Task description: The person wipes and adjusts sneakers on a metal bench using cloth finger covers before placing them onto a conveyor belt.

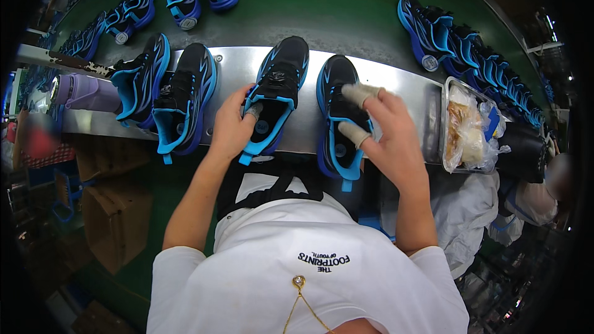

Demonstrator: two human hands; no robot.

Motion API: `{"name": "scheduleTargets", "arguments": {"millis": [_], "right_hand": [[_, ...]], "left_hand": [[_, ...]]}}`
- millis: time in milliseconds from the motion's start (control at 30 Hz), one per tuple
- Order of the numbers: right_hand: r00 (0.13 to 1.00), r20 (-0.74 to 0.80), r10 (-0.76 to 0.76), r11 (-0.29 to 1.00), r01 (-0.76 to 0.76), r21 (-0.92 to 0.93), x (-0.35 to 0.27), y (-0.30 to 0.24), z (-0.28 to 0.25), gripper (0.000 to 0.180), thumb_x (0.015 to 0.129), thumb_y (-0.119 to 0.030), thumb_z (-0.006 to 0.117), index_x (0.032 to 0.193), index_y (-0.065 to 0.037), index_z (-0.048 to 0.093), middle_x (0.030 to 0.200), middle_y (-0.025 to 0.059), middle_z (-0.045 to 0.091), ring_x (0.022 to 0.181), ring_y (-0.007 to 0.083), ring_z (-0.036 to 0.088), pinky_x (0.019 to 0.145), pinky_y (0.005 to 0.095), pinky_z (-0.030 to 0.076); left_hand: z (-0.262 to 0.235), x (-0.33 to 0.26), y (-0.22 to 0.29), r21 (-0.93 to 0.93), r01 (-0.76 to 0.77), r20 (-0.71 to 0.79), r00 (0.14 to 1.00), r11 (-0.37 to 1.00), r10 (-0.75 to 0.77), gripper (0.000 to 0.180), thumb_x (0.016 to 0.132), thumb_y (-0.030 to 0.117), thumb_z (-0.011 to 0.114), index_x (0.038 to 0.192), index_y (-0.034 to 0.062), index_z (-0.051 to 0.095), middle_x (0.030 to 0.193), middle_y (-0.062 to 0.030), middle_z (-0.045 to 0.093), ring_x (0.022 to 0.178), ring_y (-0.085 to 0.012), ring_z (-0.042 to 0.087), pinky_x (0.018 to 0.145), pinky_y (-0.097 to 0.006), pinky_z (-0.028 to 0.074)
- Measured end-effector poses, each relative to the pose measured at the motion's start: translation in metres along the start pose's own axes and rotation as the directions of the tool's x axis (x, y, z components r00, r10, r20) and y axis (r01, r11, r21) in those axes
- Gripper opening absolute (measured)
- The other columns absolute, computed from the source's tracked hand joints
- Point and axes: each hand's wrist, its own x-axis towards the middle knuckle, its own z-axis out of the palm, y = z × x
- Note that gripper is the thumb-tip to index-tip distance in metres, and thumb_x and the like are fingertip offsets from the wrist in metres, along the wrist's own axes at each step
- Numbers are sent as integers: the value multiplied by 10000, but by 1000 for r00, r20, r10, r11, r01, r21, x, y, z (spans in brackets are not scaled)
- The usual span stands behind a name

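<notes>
A black and blue sneaker (pixel 286 65) lies on the steel ledge (pixel 247 55) in front of me, toe pointing away. My left hand (pixel 231 128) grips it by the side of the collar, with the covered thumb inside the opening. Just right of it rests another such sneaker (pixel 338 80). Over its laces and collar my right hand (pixel 393 139) is spread, thumb and fingers apart, slightly blurred; whether the fingertips touch it I cannot tell. Pale finger covers sit on several fingertips. Left of my hands stand two more matching sneakers, one upright (pixel 197 71) and one leaning (pixel 151 65).
Beyond the ledge, a green surface (pixel 322 0) carries sneakers at the left (pixel 139 6) and a long row at the right (pixel 473 62). A lilac bottle (pixel 90 93) is at the left end. Plastic bags fill a metal tray (pixel 447 96) at right. Cardboard boxes (pixel 114 222) stand below left.
</notes>
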Motion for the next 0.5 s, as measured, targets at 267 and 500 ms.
{"name": "scheduleTargets", "arguments": {"millis": [267, 500], "right_hand": [[994, 50, -97, 985, 89, 148, 54, -33, 75, 521, 736, -61, 716, 1235, -136, 589, 1030, 168, 539, 906, 356, 612, 739, 430, 530], [992, 99, -80, 995, 85, -44, 27, -28, 75, 572, 691, -38, 696, 1239, -156, 582, 1041, 150, 540, 824, 323, 643, 685, 412, 536]], "left_hand": [[32, -16, 13, 57, -34, -143, 989, 998, 42, 430, 796, 3, 570, 1224, 25, 607, 1053, -184, 625, 1002, -372, 593, 897, -411, 468], [15, -3, 2, -136, 84, 22, 996, 987, -82, 471, 776, -10, 563, 1245, 21, 591, 1133, -200, 624, 981, -351, 638, 864, -372, 500]]}}
